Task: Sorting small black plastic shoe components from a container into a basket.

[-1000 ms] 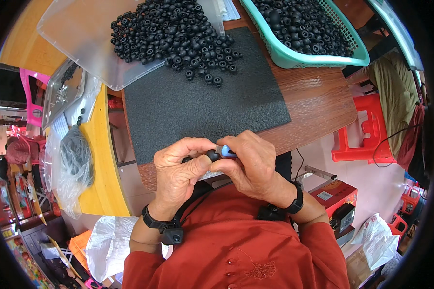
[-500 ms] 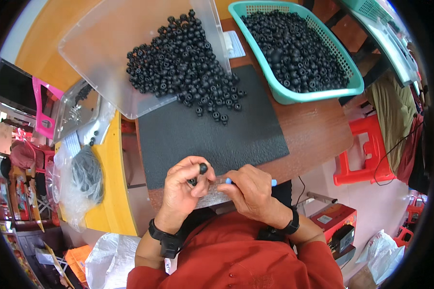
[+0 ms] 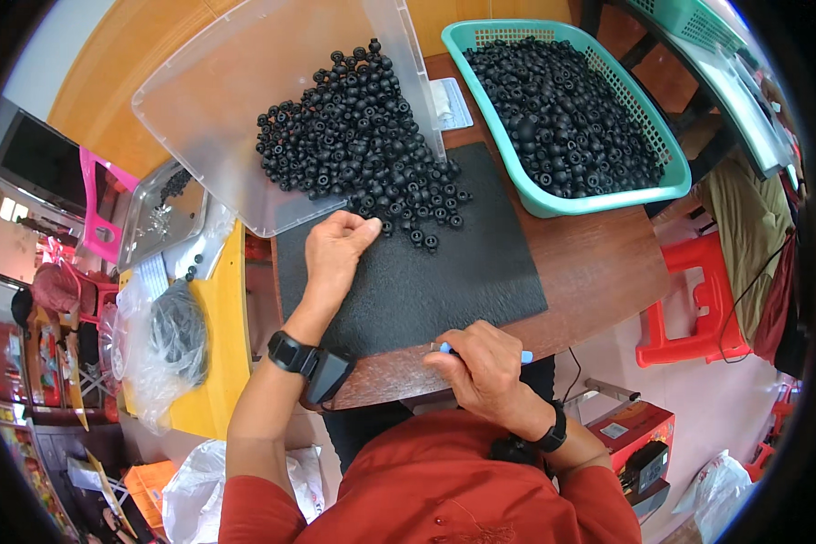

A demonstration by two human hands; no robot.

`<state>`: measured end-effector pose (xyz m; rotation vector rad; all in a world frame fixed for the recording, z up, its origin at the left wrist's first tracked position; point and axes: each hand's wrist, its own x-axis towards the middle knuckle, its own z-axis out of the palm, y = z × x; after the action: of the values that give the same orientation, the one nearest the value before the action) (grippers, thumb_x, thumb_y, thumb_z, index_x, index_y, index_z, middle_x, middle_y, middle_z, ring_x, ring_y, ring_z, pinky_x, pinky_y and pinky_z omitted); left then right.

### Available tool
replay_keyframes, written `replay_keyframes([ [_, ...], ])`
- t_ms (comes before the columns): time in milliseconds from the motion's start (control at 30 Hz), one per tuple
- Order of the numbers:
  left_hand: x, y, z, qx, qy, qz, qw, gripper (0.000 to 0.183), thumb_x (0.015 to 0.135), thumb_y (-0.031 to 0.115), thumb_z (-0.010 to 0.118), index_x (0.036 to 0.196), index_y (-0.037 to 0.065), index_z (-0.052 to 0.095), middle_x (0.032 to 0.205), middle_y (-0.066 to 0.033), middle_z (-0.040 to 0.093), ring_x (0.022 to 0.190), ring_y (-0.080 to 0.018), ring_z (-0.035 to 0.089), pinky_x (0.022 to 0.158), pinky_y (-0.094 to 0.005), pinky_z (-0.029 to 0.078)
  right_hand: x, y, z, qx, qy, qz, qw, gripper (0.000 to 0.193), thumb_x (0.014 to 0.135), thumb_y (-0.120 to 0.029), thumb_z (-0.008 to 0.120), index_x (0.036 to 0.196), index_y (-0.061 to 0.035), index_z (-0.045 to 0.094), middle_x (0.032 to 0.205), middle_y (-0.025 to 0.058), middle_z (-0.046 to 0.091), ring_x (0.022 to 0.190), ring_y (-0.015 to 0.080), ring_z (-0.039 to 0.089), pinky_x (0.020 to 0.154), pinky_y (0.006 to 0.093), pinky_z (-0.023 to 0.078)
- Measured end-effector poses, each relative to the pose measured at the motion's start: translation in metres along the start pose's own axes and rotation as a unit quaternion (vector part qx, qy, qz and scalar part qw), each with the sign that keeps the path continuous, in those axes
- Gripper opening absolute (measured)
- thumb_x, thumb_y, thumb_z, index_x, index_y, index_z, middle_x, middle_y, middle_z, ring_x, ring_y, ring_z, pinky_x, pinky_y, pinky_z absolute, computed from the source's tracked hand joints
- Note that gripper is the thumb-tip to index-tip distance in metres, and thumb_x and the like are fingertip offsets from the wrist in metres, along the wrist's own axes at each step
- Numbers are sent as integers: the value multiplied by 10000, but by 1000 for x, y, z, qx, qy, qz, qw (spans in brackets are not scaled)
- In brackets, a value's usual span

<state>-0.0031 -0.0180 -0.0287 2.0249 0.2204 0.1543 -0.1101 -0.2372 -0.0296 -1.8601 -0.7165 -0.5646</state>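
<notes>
My left hand (image 3: pixel 335 249) reaches to the near edge of a heap of small round black parts with holes (image 3: pixel 354 136). Its thumb and forefinger are pressed together beside the loose parts; whatever is between them is hidden. My right hand (image 3: pixel 482 364) is closed round a slim tool with a blue handle (image 3: pixel 526 357) over the table's front edge. A light blue end of it shows by the thumb. The heap spills out of a tipped clear plastic bin (image 3: pixel 199 118) onto a black mat (image 3: pixel 435 295).
A turquoise basket (image 3: pixel 553 205) full of similar black parts stands on the brown table (image 3: pixel 598 263) at right. On the yellow table (image 3: pixel 231 363) at left lie a clear tray (image 3: pixel 136 227) and a plastic bag (image 3: pixel 177 331). A red stool (image 3: pixel 698 308) stands at right.
My left hand has moved forward from near my body to the heap's edge; the black parts that showed in its fingers no longer show. My right hand still holds the blue-handled tool.
</notes>
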Motion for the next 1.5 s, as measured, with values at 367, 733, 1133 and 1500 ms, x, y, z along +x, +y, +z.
replay_keyframes([
  [367, -9, 8, 22, 275, 3, 180, 944, 220, 822, 206, 730, 925, 15, 695, 685, -107, 652, 645, -148, 637, 641, -310, 487, 0, -3, 1, -14, -6, -4, 1000, 228, 805, -148, 769, 854, -1, 602, 656, 91, 528, 551, 248, 532, 486, 352, 422],
  [733, -98, 43, -27, -214, -156, 19, 964, 198, 807, 17, 752, 992, -30, 700, 902, -76, 710, 784, -119, 660, 734, -241, 520, 17, -3, -5, 2, 31, 41, 999, 190, 817, -113, 759, 884, -4, 618, 681, 104, 559, 562, 274, 538, 510, 363, 412],
  [1133, -130, 47, -29, -315, -166, 46, 933, 219, 801, 55, 775, 995, -30, 719, 859, -60, 693, 684, -82, 576, 595, -208, 431, 14, -20, 8, 33, 21, 24, 999, 235, 791, -104, 777, 912, 9, 610, 675, 98, 549, 565, 266, 549, 501, 360, 422],
  [1500, -137, 37, -23, -442, -187, -52, 876, 272, 822, 97, 784, 1026, -52, 684, 823, -63, 672, 548, -33, 468, 469, -169, 339, 16, -25, 6, 21, -4, -13, 1000, 289, 786, -185, 780, 909, 9, 604, 686, 96, 536, 581, 259, 539, 502, 357, 421],
])
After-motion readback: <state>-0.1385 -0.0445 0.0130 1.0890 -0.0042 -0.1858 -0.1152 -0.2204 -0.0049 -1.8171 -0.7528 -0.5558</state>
